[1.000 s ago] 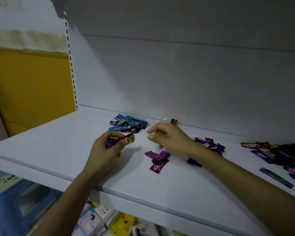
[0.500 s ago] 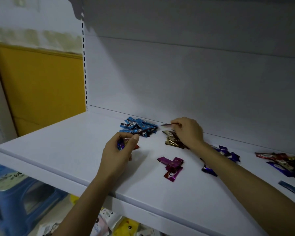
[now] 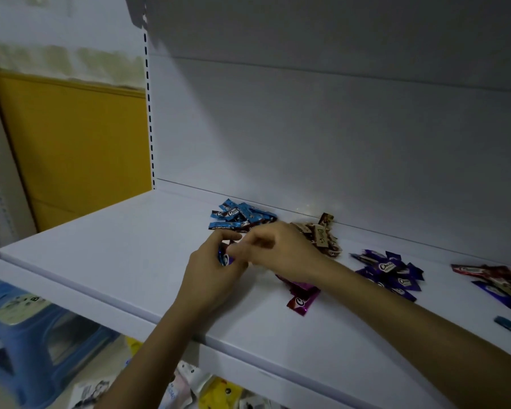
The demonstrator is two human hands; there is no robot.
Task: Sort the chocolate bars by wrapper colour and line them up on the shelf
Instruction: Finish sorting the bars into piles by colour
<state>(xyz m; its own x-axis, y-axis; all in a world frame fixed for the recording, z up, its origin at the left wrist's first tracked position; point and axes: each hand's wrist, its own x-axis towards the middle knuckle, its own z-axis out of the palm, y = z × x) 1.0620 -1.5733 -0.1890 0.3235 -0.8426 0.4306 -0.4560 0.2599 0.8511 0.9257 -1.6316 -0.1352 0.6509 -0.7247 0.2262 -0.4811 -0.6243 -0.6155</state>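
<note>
Since half a second ago the right hand [image 3: 281, 249] has left the brown pile [image 3: 322, 236] by the back wall [image 3: 307, 128] and crossed to the left hand [image 3: 216, 273], which grips a bunch of bars [image 3: 225, 258], one shiny blue wrapper showing. Right fingertips [image 3: 242, 248] curl in at that bunch; blur hides whether they pinch anything. On the shelf [image 3: 115, 261] lie a blue pile [image 3: 239, 215], a magenta pile [image 3: 303, 295] partly under the right wrist, a purple pile [image 3: 388, 273] and a mixed heap [image 3: 499, 278].
</note>
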